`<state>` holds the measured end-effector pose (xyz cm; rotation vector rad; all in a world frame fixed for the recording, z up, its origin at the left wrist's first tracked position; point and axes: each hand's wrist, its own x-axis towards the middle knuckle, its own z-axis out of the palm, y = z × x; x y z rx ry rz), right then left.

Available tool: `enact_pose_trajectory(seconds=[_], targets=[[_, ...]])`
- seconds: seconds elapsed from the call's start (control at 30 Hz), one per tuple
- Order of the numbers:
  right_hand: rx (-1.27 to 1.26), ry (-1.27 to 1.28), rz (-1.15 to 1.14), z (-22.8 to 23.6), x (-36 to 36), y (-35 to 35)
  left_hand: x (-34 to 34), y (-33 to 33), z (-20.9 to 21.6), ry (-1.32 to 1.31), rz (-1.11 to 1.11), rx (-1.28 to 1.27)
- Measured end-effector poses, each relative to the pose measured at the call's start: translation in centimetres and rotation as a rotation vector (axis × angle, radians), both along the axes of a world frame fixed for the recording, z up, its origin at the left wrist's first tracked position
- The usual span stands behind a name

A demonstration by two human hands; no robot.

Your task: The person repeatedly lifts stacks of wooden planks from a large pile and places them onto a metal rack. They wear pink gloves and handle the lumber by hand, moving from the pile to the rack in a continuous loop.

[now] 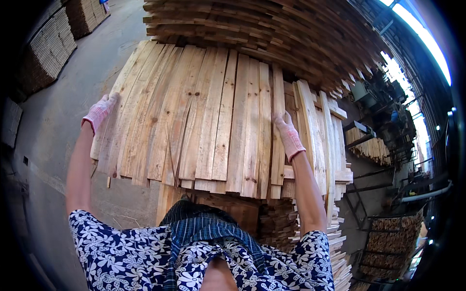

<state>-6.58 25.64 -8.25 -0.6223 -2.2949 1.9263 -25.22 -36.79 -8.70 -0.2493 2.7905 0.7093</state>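
Observation:
A row of pale wooden boards [194, 116] lies side by side in front of me, their near ends uneven. My left hand [101, 110], in a pinkish knitted glove, is closed at the row's outer left edge, its fingers partly hidden by the wood. Toward the right, my right hand [288, 133], gloved the same way, grips the side of a narrow board [277, 106] at the end of the row. A thin wood splinter [171, 153] lies across the boards near the middle.
More loose boards [315, 131] lie to the right, some over crosspieces. A tall stack of timber [257, 24] rises right behind the row. Further wood stacks [46, 51] stand at the far left, and a rack of timber [391, 242] at the lower right. Machinery [374, 102] is beyond.

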Motion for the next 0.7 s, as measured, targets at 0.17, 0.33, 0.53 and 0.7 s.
enact_pose_trajectory(seconds=[0.17,0.33,0.53,0.7], targets=[[-0.04,-0.133,0.039,3.4,0.2,-1.6,0.0,0.4,0.5,-0.044,0.027,-0.02],[0.426,-0.319,0.08,3.8,1.0,-1.2,1.2,2.3,2.6,-0.023,0.068,-0.064],[0.174,-0.107,0.062,3.1,0.3,-2.5,1.0,0.4,0.9,-0.061,0.082,-0.093],[0.487,-0.043,-0.022,1.4,0.0,-2.3,-1.5,-3.1,-2.7,0.033,0.093,0.042]])
